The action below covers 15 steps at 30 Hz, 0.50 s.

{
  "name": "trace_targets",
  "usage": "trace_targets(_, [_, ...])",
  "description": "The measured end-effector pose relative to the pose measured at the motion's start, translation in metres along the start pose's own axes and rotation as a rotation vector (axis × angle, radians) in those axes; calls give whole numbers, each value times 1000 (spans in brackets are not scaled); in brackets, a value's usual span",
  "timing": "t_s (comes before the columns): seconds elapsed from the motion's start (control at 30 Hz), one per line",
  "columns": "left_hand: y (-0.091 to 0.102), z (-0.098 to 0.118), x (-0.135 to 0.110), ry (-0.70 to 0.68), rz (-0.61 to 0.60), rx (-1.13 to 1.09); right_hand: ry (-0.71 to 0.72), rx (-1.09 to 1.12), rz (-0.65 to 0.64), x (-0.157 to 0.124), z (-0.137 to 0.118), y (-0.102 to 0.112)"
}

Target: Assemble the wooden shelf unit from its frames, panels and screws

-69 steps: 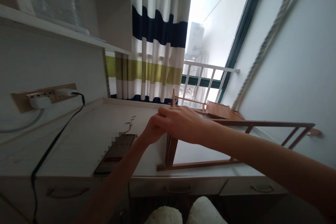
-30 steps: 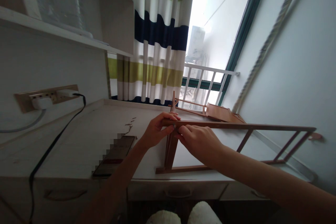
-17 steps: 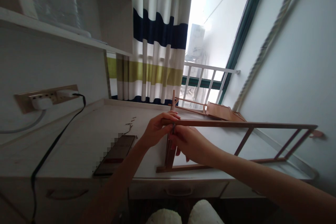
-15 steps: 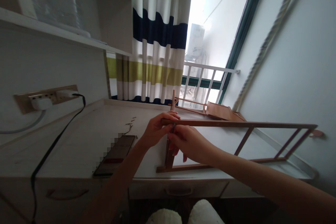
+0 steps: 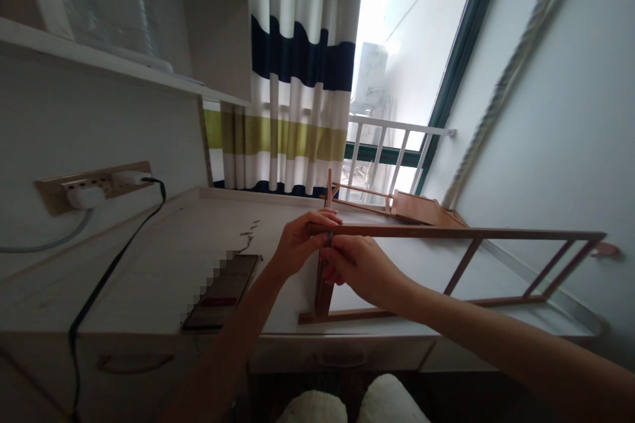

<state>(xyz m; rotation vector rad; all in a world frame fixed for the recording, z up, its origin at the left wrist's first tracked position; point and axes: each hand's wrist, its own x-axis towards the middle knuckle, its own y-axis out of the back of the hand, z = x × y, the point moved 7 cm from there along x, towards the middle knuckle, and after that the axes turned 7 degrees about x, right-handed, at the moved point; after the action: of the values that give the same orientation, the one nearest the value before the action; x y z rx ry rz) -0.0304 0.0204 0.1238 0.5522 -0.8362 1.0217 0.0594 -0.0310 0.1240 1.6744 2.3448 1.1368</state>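
A brown wooden frame (image 5: 407,232) with long rails and crossbars stands on its side on the white desk. My left hand (image 5: 302,241) is closed around the left end of its upper rail, thumb on the near side. Right beside that thumb, my right hand (image 5: 360,261) pinches a small metal piece (image 5: 329,236) against the rail's end. Fingers cover most of the piece, so its exact kind is unclear. Several small dark screws or pins (image 5: 249,233) lie loose on the desk, left of my hands.
A dark flat tablet-like object (image 5: 225,294) lies near the desk's front edge. More wooden parts (image 5: 421,207) rest at the back by the window railing. A black cable (image 5: 119,254) hangs from the wall socket (image 5: 94,188) over the desk's left side. Shelves (image 5: 124,63) overhang the left.
The fingers of my right hand have curled in closer beneath the rail. My left hand and the wooden frame keep their places; the view has shifted slightly.
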Motion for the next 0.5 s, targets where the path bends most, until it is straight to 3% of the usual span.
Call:
trace_targets(0.13, [-1,0,-1,-4,3,-1,-33,67,-14,-1,0,-1])
trace_targets(0.3, [-1,1,-2,12,36,11,-142,245,-126,-11,-11,-15])
trace_targets(0.5, [-3,1,-3,22,46,26,174,-132,-62,-28,-50,-5])
